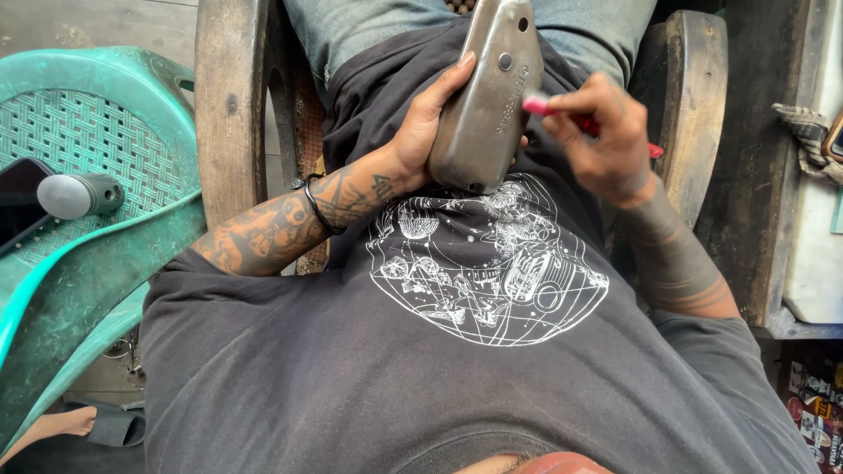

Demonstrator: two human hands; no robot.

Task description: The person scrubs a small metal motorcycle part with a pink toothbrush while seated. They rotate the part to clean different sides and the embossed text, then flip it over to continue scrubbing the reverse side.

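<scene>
a curved grey metal cover [487, 92] is held upright against the lap, the left hand [430, 123] clasped round its near end. a pink-tipped red tool [562, 112] is pinched in the right hand [606, 132], its tip set on the cover's right edge. the surface looks dull and scuffed all over, so the work is judged barely begun. a green plastic chair [79, 175] stands at the left.

Dull worn metal cover [487, 88], prob. steel

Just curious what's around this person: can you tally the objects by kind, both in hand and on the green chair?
Grey metal casing, held in left hand: 1
Pink-tipped tool, held in right hand: 1
Black phone on green chair: 1
Grey cylinder: 1
Total: 4
</scene>
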